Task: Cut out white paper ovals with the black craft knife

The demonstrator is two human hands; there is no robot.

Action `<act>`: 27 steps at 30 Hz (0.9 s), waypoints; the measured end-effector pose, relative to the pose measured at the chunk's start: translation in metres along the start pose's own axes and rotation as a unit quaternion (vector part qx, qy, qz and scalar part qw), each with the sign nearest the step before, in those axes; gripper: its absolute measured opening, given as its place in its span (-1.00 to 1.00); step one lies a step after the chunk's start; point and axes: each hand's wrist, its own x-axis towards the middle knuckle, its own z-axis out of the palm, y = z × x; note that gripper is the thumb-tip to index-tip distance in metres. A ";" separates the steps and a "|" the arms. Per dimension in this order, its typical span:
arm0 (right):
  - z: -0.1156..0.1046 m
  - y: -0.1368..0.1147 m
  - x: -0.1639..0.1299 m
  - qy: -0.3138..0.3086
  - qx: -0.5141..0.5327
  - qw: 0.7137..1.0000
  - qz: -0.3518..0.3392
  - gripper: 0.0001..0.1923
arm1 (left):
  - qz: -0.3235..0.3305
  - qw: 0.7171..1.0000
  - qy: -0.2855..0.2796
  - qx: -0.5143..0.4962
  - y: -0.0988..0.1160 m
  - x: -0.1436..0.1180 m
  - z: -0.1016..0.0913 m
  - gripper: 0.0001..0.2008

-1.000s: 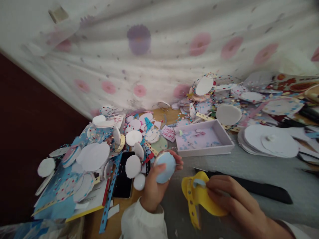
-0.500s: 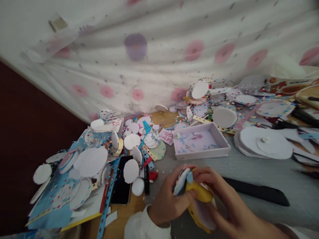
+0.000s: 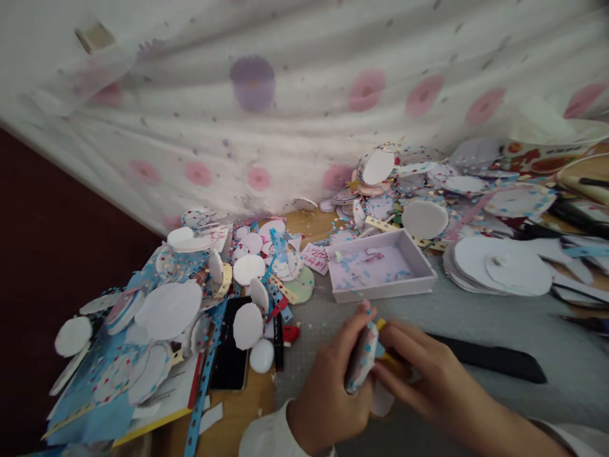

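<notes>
My left hand (image 3: pixel 333 381) is closed around a thick round paper disc (image 3: pixel 364 358), held on edge, with red and blue specks along its rim. My right hand (image 3: pixel 423 362) grips a yellow tool (image 3: pixel 392 363), rounded and pale underneath, mostly hidden by the fingers. A bit of light blue paper (image 3: pixel 379 349) shows between the disc and the tool. Both hands nearly meet above the grey mat, just in front of a shallow white box (image 3: pixel 380 293) with small blue and pink paper bits inside.
White paper discs (image 3: pixel 170 310), some dotted with confetti, crowd the left side around a phone (image 3: pixel 230 349) and a black marker (image 3: pixel 278 346). A black bar-shaped object (image 3: pixel 490 358) lies right of my hands. Stacked white discs (image 3: pixel 499 263) stand behind it; a flowered curtain (image 3: pixel 295 127) hangs at the back.
My left hand has turned the disc so its speckled edge faces up. The yellow tool has tilted and is now more covered by my right hand. The view has shifted slightly.
</notes>
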 end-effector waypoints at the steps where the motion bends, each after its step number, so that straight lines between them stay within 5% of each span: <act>1: -0.003 -0.002 0.001 -0.020 0.009 1.000 0.003 -0.95 | 0.006 1.000 -0.001 -0.002 0.000 0.000 0.002 -0.33; 4: -0.009 -0.006 0.002 -0.070 0.049 0.996 0.030 -0.91 | 0.010 0.999 0.023 -0.027 -0.001 -0.001 0.009 -0.39; 10: -0.012 -0.003 0.001 -0.061 0.106 0.987 0.103 -0.74 | -0.094 0.979 0.176 -0.039 -0.009 -0.001 0.020 -0.39; 14: -0.011 -0.004 0.001 -0.075 0.121 0.983 0.119 -0.66 | -0.111 0.988 0.107 -0.020 -0.005 0.000 0.020 -0.55; 18: -0.012 -0.013 0.002 -0.055 0.157 0.976 0.144 -0.59 | -0.066 0.997 0.037 -0.027 0.002 0.002 0.020 -0.48; 23: -0.019 -0.021 0.006 -0.032 0.166 0.961 0.221 -0.46 | -0.094 0.994 0.054 -0.022 0.000 -0.002 0.024 -0.09; 27: -0.025 -0.022 0.011 -0.098 0.212 0.947 0.220 -0.43 | -0.112 0.990 0.092 -0.002 -0.003 -0.002 0.027 -0.16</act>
